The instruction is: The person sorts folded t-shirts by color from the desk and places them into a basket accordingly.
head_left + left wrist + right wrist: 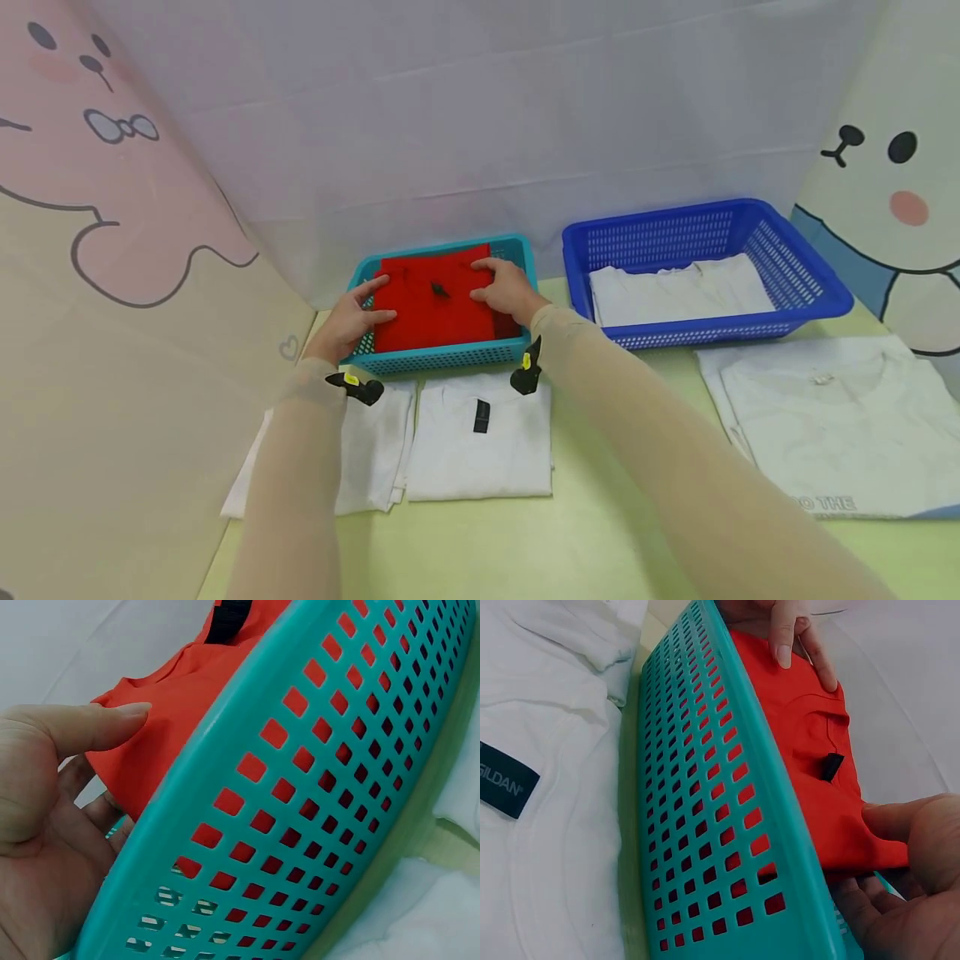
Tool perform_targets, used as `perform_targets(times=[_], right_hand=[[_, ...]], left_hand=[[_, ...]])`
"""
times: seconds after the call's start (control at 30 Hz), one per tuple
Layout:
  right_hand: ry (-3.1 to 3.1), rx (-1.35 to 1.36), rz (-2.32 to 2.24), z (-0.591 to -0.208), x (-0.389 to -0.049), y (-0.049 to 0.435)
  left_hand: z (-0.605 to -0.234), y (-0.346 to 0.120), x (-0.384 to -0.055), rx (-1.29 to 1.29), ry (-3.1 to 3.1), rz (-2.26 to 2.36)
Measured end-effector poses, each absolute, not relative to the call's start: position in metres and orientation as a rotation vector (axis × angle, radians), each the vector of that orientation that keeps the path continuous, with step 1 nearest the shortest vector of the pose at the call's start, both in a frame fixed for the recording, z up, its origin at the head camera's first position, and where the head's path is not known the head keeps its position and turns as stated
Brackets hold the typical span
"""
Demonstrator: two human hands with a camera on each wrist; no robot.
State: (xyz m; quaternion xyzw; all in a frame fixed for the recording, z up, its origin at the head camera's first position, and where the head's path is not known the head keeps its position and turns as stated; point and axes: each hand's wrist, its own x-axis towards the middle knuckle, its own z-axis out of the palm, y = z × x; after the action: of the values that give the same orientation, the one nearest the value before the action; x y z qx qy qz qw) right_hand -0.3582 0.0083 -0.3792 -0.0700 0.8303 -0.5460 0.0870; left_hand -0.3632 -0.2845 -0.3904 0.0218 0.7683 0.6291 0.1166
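Observation:
A folded red T-shirt (438, 304) with a small black neck label lies in the teal basket (420, 360). My left hand (347, 323) holds the shirt's left edge; in the left wrist view its thumb (112, 727) lies on top and the other fingers go underneath, partly hidden. At the opposite edge my right hand (510, 292) grips the cloth, its thumb (889, 819) above and fingers below in the right wrist view. Darker red cloth (506, 325) shows under the shirt's right side.
A blue basket (813, 283) with folded white cloth (682, 290) stands to the right. Folded white shirts lie in front: one at the left (375, 450), one with a black label (480, 458), and a stack (840, 425) at the right. A white sheet (480, 125) hangs behind.

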Motion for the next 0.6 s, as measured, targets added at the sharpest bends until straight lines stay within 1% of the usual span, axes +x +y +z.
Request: perform_targets(times=[0.23,0.6], right_hand=[[2.478,-0.197,-1.594,-0.386,-0.36,0.007],[2.481,-0.24,-1.492,-0.39,-0.358,0.004]], left_hand=[[-0.392,-0.28,-0.361,-0.012,2.239,1.806],[-0.402,-0.283,-0.363,0.088,2.365,1.687]])
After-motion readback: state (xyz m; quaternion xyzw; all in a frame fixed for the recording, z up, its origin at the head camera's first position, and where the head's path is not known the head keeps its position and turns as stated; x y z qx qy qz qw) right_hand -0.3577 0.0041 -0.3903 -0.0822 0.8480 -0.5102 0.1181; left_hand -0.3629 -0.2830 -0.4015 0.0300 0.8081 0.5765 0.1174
